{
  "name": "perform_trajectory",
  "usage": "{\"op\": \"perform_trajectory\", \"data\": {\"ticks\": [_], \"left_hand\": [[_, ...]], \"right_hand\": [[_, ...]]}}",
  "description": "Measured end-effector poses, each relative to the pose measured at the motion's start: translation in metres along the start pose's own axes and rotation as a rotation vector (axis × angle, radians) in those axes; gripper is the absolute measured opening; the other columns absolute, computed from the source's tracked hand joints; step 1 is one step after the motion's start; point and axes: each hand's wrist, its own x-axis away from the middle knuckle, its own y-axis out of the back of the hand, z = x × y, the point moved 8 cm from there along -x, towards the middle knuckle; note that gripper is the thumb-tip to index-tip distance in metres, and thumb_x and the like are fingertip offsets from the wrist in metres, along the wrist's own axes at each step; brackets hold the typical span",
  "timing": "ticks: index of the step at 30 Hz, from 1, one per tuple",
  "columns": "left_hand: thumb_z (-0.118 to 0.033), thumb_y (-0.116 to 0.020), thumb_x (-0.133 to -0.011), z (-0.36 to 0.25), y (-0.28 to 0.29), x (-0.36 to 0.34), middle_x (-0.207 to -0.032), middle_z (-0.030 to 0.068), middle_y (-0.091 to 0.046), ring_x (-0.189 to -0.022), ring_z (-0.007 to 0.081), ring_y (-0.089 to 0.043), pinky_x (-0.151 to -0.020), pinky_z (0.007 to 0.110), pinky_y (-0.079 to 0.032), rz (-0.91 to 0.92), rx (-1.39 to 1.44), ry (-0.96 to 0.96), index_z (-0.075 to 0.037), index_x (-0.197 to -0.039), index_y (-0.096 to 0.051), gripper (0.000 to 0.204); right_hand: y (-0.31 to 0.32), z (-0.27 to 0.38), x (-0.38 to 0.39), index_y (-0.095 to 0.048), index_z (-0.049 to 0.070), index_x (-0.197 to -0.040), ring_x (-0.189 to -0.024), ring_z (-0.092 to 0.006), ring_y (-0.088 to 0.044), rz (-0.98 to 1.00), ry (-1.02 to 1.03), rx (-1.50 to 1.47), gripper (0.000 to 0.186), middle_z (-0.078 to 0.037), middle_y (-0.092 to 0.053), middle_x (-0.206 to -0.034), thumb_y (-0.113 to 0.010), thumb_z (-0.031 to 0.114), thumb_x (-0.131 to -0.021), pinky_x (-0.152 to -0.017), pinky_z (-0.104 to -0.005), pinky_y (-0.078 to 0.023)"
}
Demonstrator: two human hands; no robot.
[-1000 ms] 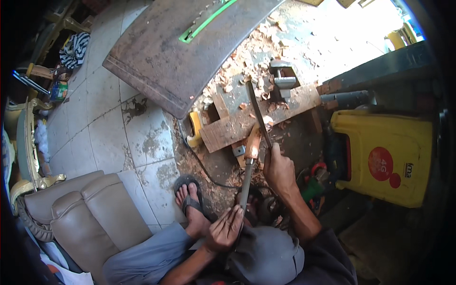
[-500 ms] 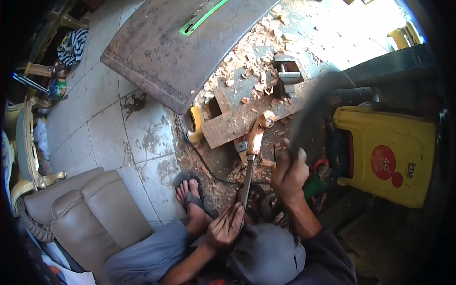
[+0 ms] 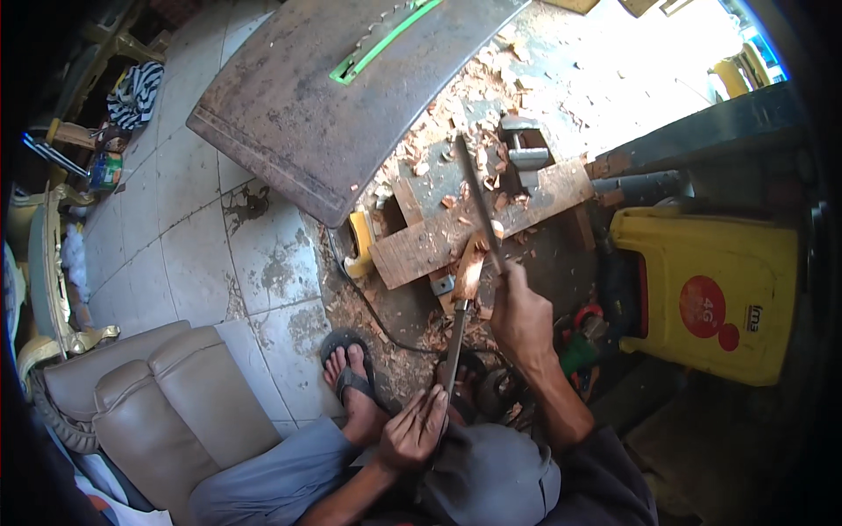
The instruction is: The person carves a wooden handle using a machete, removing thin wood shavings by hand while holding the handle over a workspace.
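Observation:
My left hand (image 3: pixel 412 430) is closed around the lower end of a narrow metal blade (image 3: pixel 455 355). The blade runs up into a carved wooden handle (image 3: pixel 468 279), whose knob end points away from me near a wooden plank (image 3: pixel 421 247). My right hand (image 3: pixel 522 320) is wrapped around the near end of a long dark flat bar tool (image 3: pixel 478 193); whether it is a file or a knife I cannot tell. The bar slants up and left, passing across or just beside the handle's knob end. The hand hides its grip.
Wood chips (image 3: pixel 447 158) litter the floor around the plank and a metal clamp (image 3: pixel 526 153). A brown saw table (image 3: pixel 281 114) with a green-edged slot stands far left of them. A yellow plastic panel (image 3: pixel 763 280) is at right, a folded tan cushion (image 3: pixel 167 394) at left.
My right hand has swung the dark bar from the upper right over to the left, beside the wooden handle's knob end. My left hand keeps its hold on the blade.

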Motion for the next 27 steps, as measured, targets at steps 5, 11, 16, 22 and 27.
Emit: {"op": "perform_trajectory", "data": {"ticks": [5, 11, 16, 22, 27], "left_hand": [[-0.005, -0.065, -0.096, -0.003, 0.001, 0.0, -0.117, 0.0267, -0.07, -0.106, 0.0352, -0.072, -0.093, 0.043, -0.061, 0.043, 0.013, 0.001, 0.014, -0.128, -0.057, 0.039], [-0.004, -0.064, -0.096, -0.001, 0.001, 0.006, -0.117, 0.0266, -0.07, -0.106, 0.0349, -0.072, -0.093, 0.043, -0.061, 0.03, 0.0, 0.016, 0.014, -0.127, -0.058, 0.037], [-0.003, -0.064, -0.096, -0.003, 0.002, -0.003, -0.117, 0.0261, -0.069, -0.107, 0.0359, -0.072, -0.093, 0.044, -0.06, 0.018, 0.03, 0.006, 0.014, -0.127, -0.058, 0.036], [-0.003, -0.064, -0.095, 0.0, 0.0, 0.002, -0.116, 0.026, -0.07, -0.108, 0.0352, -0.072, -0.094, 0.044, -0.06, 0.046, 0.037, 0.028, 0.014, -0.128, -0.057, 0.037], [-0.003, -0.063, -0.096, 0.003, 0.001, -0.003, -0.117, 0.0263, -0.07, -0.107, 0.0355, -0.072, -0.094, 0.045, -0.06, 0.023, 0.017, 0.014, 0.014, -0.129, -0.057, 0.038]], "right_hand": [[0.01, 0.003, 0.011, -0.056, -0.001, -0.118, -0.063, -0.0454, -0.066, -0.272, 0.116, -0.011, 0.023, -0.025, -0.066, -0.073, -0.058, 0.004, -0.095, -0.056, -0.0524, -0.053], [0.036, 0.029, 0.009, -0.048, 0.003, -0.108, -0.061, -0.0467, -0.064, -0.29, 0.039, -0.198, 0.014, -0.025, -0.063, -0.067, -0.055, 0.01, -0.097, -0.055, -0.0592, -0.049], [-0.021, -0.02, 0.007, -0.052, 0.002, -0.114, -0.064, -0.0431, -0.067, 0.099, -0.102, 0.093, 0.019, -0.025, -0.066, -0.077, -0.056, 0.008, -0.096, -0.054, -0.0556, -0.051], [0.022, 0.012, 0.014, -0.051, 0.001, -0.109, -0.06, -0.0457, -0.065, -0.354, 0.128, -0.115, 0.018, -0.025, -0.064, -0.068, -0.056, 0.013, -0.097, -0.054, -0.0565, -0.05], [0.009, 0.006, -0.006, -0.044, 0.003, -0.101, -0.06, -0.0488, -0.063, -0.037, -0.007, -0.023, 0.015, -0.025, -0.062, -0.064, -0.056, 0.01, -0.095, -0.054, -0.0608, -0.048]]}}
